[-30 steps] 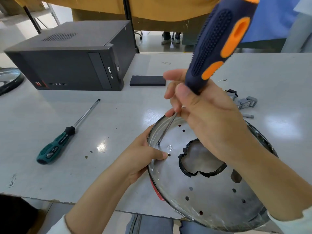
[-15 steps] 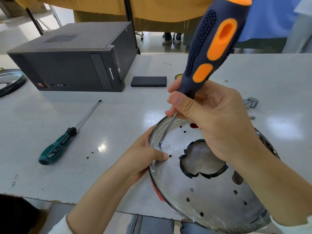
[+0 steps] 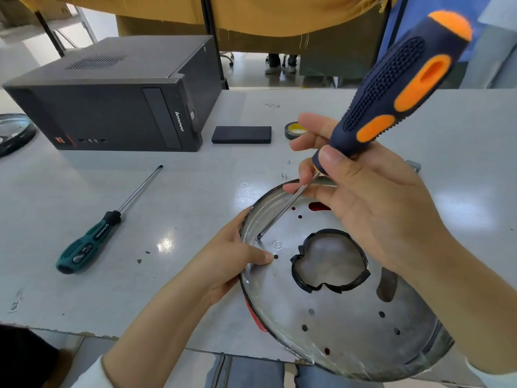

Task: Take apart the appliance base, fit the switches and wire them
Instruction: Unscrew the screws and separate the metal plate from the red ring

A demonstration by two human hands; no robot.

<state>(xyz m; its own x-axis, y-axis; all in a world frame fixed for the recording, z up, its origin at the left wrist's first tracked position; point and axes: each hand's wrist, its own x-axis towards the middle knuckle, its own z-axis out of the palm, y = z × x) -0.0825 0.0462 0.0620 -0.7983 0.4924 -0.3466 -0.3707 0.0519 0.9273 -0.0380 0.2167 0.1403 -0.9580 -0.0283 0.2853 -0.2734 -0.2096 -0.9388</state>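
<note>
The round metal appliance base lies at the table's near edge, with several small holes and a black-rimmed central opening. My left hand grips its left rim, thumb on the plate. My right hand holds a navy and orange screwdriver by the lower handle and shaft. The screwdriver's tip rests on the plate near the left rim, just above my left thumb. A red part shows under the rim at the lower left.
A green-handled screwdriver lies to the left. A black computer tower stands at the back left, with a black flat box and a tape roll beside it. Loose screws lie behind the base. Another round plate sits far left.
The screwdriver handle has tilted further to the right and my right hand has shifted up the shaft. Its tip stays on the same spot. My left hand keeps its hold.
</note>
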